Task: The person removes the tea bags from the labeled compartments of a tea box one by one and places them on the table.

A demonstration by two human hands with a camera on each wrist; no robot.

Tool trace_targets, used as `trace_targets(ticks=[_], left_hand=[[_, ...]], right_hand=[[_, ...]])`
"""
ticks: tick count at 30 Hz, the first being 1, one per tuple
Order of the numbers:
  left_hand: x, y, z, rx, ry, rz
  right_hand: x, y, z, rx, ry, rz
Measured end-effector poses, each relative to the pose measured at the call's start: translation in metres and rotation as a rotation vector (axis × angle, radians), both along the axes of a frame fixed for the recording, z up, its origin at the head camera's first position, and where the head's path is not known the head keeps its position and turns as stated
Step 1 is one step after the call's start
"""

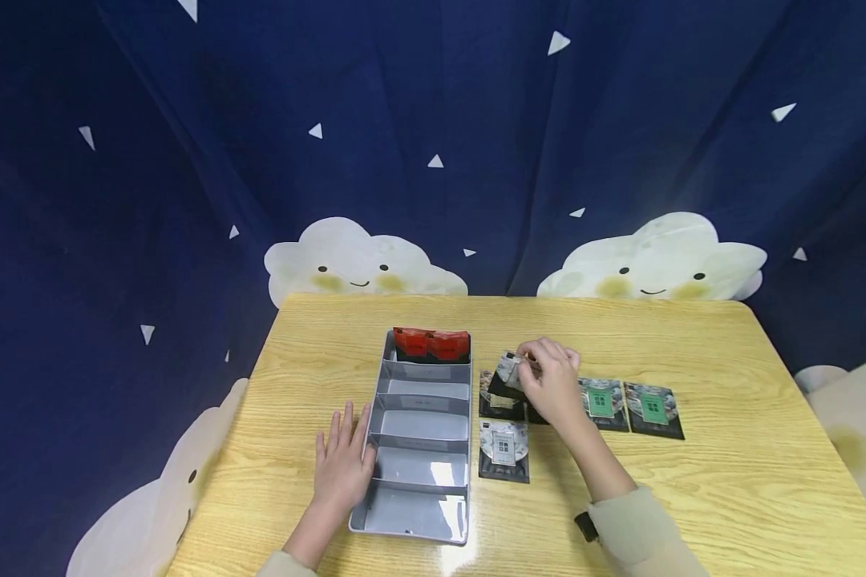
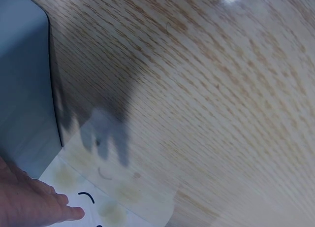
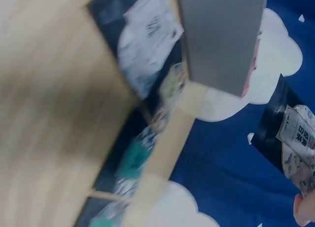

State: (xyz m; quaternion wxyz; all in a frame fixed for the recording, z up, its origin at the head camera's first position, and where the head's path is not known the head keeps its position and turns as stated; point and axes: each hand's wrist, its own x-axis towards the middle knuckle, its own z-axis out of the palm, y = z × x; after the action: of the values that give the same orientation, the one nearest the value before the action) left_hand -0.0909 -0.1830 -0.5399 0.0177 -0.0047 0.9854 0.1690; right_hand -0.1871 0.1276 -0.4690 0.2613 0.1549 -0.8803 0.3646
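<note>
My right hand [image 1: 554, 383] pinches a black tea sachet with a white label [image 1: 508, 370], lifted over the other sachets; in the right wrist view this sachet [image 3: 295, 133] shows tilted by the fingertips. Beneath it lies a sachet with a beige label [image 1: 487, 401], partly covered. A second white-label sachet [image 1: 503, 450] lies flat right beside the grey divided tray [image 1: 411, 513]. My left hand [image 1: 342, 465] spreads its fingers along the tray's left side, the thumb at the wall. In the left wrist view that hand [image 2: 29, 202] is close to the tray's outer wall [image 2: 24, 84].
Red sachets [image 1: 447, 346] stand in the tray's far compartment. Two green-label sachets [image 1: 602, 401] lie in a row to the right of my right hand. The wooden table [image 1: 736, 481] ends at a dark blue curtain [image 1: 433, 96] with white clouds.
</note>
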Motion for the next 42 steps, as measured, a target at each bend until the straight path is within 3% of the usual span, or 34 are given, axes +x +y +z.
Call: trace_targets(ticks=[11,25,35,42], left_hand=[[0.0,0.0,-0.002,-0.004,-0.005,-0.002],[0.001,-0.001,0.0,-0.005,0.009,-0.003],[0.001,-0.001,0.0,-0.009,0.005,0.0],[0.001,0.0,0.0,-0.006,0.006,-0.004]], right_hand=[[0.023,0.042,-0.031,0.045,-0.135,-0.094],[0.048,0.063,-0.086,0.151,-0.32,-0.09],[0.059,0.062,-0.118,0.309,-0.239,-0.08],[0.062,0.057,-0.13,0.361,-0.177,-0.104]])
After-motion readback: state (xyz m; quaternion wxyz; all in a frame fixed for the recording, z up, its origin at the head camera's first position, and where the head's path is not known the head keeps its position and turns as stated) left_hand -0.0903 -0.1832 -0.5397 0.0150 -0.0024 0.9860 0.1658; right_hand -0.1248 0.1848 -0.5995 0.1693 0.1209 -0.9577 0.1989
